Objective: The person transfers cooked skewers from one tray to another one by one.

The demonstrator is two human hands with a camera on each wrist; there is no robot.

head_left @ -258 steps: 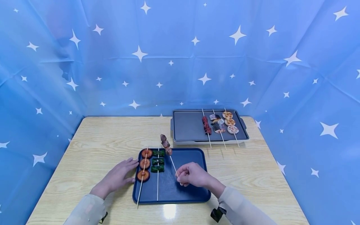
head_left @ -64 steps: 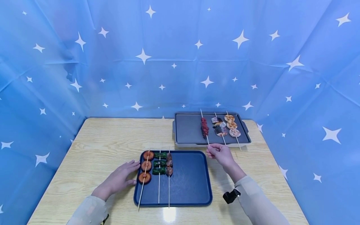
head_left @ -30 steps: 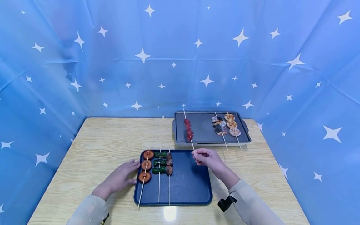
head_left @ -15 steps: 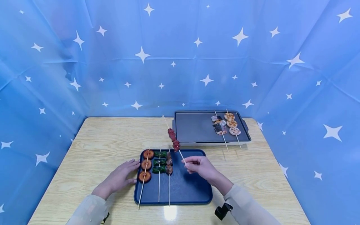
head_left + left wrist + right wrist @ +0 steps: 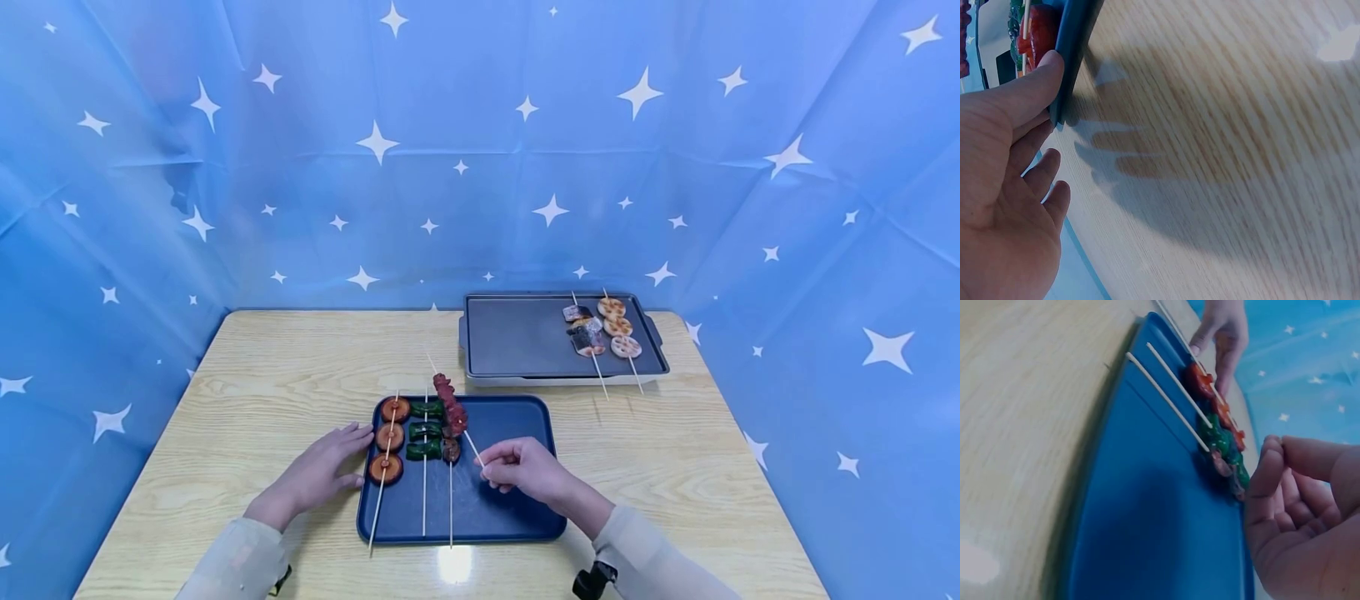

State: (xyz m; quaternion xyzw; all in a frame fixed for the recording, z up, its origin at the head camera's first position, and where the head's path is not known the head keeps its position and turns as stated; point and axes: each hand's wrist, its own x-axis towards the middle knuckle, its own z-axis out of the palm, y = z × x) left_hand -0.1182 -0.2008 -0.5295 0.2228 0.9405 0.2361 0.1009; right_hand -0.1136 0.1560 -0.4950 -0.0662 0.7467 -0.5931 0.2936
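My right hand (image 5: 522, 469) pinches the bare stick end of a red meat skewer (image 5: 451, 406) between thumb and fingers. That skewer slants above the blue tray (image 5: 506, 517), its meat partly covering a brown meat skewer (image 5: 451, 451). Left of this lie a green pepper skewer (image 5: 424, 450) and a skewer of round brown mushroom-like slices (image 5: 386, 468). My left hand (image 5: 318, 471) rests at the tray's left edge with fairly straight fingers; the left wrist view shows its thumb on the rim. In the right wrist view, the right hand (image 5: 1304, 512) hides the held stick.
A grey griddle plate (image 5: 510, 337) stands behind the tray on the right. On its right half lie a fish skewer (image 5: 585, 337) and a skewer of pale round slices (image 5: 618, 327). The wooden table (image 5: 300, 358) meets a blue star-patterned curtain (image 5: 480, 192).
The brown meat skewer was set down on the tray. My right hand then took the red meat skewer off the griddle and carried it left and nearer, over the tray. The left hand stayed put.
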